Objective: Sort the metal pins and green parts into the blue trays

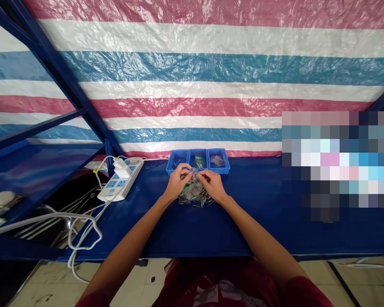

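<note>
Both hands meet over a small pile in the middle of the blue table. My left hand [178, 182] pinches one side of a small clear plastic bag [194, 174], and my right hand [213, 186] pinches its other side. What the bag contains is too small to make out. Below the hands lies a heap of thin metal pieces [204, 199], like screws or nails, mixed with clear and greenish plastic bags [187, 194]. Just behind stand three joined blue bins [198, 170]; the left one holds thin pieces, the middle one a greenish packet [199, 160], the right one a clear bag [216, 160].
A white power strip [117, 187] with a plugged-in adapter [122, 168] lies to the left, its white cables [92, 230] looping over the table edge. A blue metal frame [67, 89] rises at left. Striped sheeting [211, 68] hangs behind. The right side is pixelated.
</note>
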Demonstrator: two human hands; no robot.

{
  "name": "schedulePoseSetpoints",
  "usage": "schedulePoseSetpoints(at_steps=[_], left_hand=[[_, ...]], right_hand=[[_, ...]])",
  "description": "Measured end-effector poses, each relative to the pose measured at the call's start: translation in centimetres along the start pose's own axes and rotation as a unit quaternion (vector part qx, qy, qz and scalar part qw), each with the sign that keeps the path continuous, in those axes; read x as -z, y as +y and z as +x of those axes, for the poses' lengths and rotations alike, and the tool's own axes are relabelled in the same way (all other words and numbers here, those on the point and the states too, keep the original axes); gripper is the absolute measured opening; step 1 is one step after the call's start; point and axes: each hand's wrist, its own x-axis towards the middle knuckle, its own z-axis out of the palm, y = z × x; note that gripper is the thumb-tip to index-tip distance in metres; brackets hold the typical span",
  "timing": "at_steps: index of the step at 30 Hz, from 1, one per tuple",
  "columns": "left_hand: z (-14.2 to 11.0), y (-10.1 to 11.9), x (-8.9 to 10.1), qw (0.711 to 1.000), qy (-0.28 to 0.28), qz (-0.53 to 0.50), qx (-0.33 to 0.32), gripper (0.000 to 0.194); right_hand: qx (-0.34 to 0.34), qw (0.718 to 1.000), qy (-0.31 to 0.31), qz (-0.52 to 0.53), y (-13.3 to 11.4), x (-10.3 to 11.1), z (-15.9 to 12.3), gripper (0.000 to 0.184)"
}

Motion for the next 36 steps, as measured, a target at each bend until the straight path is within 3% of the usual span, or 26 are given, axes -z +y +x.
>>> schedulePoseSetpoints(at_steps=[5, 10, 13, 17, 20, 26, 30, 36], left_hand=[[0.2, -0.1, 0.2, 1.0, 0.023, -0.019, -0.01, 0.029], [0.4, 0.0, 0.0, 0.997, -0.016, -0.067, 0.024, 0.036], [0.5, 0.1, 0.2, 0.999, -0.013, -0.045, 0.02, 0.032], [0.5, 0.1, 0.5, 0.999, -0.017, 0.018, -0.039, 0.035], [0.4, 0.0, 0.5, 0.997, -0.019, 0.052, -0.044, 0.033], [0.2, 0.1, 1.0, 0.989, -0.024, 0.125, -0.074, 0.033], [0.2, 0.4, 1.5, 0.99, -0.011, 0.115, -0.075, 0.034], [0.3, 0.3, 1.7, 0.994, 0.07, 0.063, -0.059, 0.033]], right_hand=[[0.015, 1.0, 0.016, -0.012, 0.0, 0.1, -0.1, 0.025], [0.048, 0.999, 0.009, -0.025, 0.1, 0.1, -0.1, 0.018], [0.05, 0.998, 0.03, -0.031, -0.1, 0.2, -0.1, 0.019], [0.001, 0.999, 0.052, -0.006, -0.6, 0.3, 0.0, 0.022], [-0.057, 0.997, 0.048, 0.038, -0.7, 0.3, 0.0, 0.02], [-0.063, 0.997, 0.022, 0.047, -0.4, 0.1, 0.1, 0.023], [-0.07, 0.996, -0.011, 0.052, -0.2, 0.2, 0.2, 0.022], [-0.157, 0.967, -0.156, 0.126, 0.2, 1.0, 0.7, 0.022]])
